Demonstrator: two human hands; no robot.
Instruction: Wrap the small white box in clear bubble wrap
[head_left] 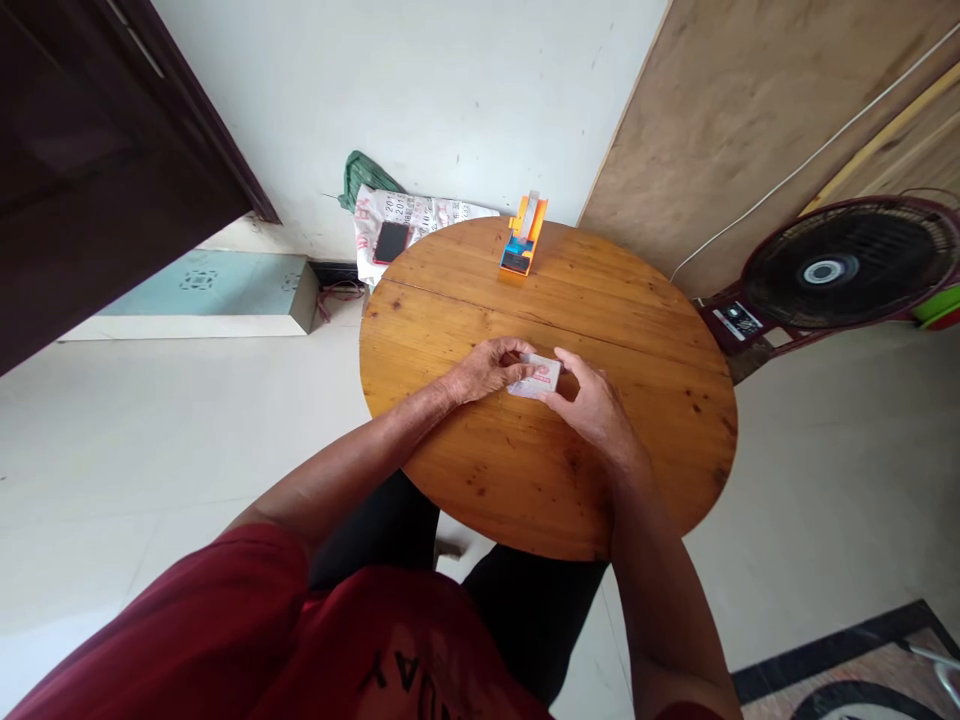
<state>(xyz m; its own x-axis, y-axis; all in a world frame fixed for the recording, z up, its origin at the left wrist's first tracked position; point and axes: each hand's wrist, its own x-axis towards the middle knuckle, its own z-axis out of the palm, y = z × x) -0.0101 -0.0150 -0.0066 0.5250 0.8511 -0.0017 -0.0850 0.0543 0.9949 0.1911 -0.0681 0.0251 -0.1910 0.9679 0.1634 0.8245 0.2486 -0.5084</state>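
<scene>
A small whitish box with red print (537, 376) is between my two hands, over the middle of the round wooden table (450, 300). My left hand (491, 370) grips its left end, thumb across the top face and fingers at the far edge. At the box's right end is my right hand (594, 398), its thumb touching the near right corner and its index finger near the far right corner. A gap shows between that thumb and finger. The underside of the box is hidden.
An orange and blue tape dispenser (523, 235) stands at the table's far edge. Behind the table's far left edge lie a dark phone-like item (391, 242) on a printed white sack (435, 210) and a green bag (367, 178). A fan (832, 268) stands at the right.
</scene>
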